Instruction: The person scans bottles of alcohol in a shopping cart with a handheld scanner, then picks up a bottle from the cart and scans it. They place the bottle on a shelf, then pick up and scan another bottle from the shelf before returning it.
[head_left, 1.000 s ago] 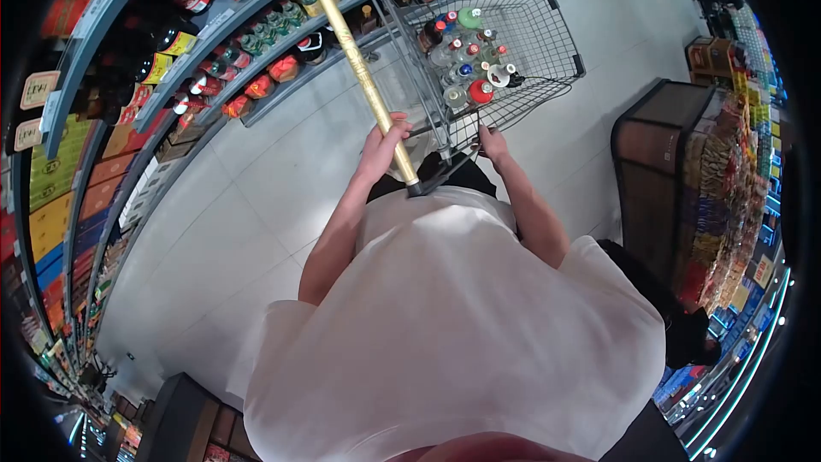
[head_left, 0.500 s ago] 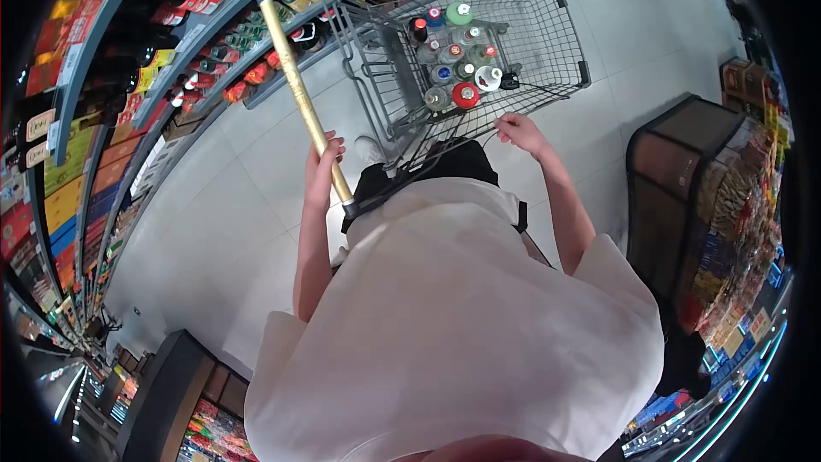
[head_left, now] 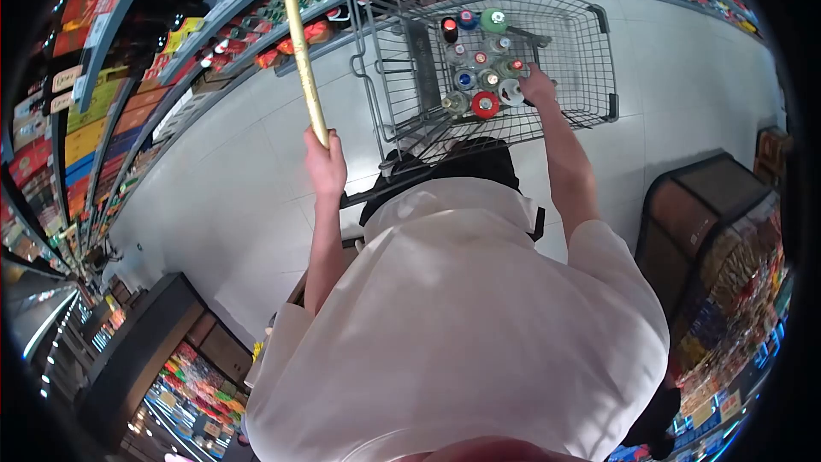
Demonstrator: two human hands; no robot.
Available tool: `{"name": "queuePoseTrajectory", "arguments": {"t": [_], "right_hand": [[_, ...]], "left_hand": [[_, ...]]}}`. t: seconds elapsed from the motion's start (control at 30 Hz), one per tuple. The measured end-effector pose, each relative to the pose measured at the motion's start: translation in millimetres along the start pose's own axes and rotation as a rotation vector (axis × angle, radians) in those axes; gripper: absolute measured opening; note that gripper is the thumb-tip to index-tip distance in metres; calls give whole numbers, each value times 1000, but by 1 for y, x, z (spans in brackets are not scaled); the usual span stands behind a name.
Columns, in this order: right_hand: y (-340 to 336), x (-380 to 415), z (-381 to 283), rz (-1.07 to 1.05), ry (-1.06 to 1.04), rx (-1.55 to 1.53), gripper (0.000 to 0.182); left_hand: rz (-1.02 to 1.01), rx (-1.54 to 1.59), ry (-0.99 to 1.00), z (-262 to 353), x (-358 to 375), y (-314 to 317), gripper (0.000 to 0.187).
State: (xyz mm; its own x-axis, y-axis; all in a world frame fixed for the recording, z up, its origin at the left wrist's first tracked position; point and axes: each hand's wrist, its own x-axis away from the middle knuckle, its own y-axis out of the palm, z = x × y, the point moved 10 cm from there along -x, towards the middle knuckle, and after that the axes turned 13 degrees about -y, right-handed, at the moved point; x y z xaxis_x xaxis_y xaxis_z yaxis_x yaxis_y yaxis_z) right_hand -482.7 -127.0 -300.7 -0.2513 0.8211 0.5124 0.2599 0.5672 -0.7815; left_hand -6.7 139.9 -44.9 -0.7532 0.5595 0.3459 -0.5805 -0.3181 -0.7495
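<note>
Probably the bottles [head_left: 485, 104] by my right hand [head_left: 537, 88], whose grip I cannot tell, break easily, so necks are best to hold, while my left hand [head_left: 326, 164] squeezes the gold bar [head_left: 304, 64].

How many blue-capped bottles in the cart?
2 visible. One blue-capped bottle is between a red-capped bottle and a green-capped bottle; the other blue-capped one is near the big red cap. The right hand may hide more.
</note>
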Motion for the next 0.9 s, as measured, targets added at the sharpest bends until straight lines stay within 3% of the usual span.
{"name": "queuePoseTrajectory", "arguments": {"t": [0.37, 0.43, 0.57, 0.67, 0.9], "right_hand": [[0, -21, -22, -117, 49, 43, 45], [-21, -21, -30, -8, 12, 27, 44], [-28, -28, -33, -1, -5, 42, 41], [-7, -29, -29, -131, 20, 92, 38], [7, -28, -15, -1, 31, 150, 33]], "left_hand": [[18, -49, -62, 1, 1, 0, 41], [11, -35, -60, 1, 0, 2, 41], [-6, -32, -75, -2, 1, 1, 40], [2, -27, -68, -4, -1, 0, 38], [-1, -2, -72, 2, 1, 1, 37]]}}
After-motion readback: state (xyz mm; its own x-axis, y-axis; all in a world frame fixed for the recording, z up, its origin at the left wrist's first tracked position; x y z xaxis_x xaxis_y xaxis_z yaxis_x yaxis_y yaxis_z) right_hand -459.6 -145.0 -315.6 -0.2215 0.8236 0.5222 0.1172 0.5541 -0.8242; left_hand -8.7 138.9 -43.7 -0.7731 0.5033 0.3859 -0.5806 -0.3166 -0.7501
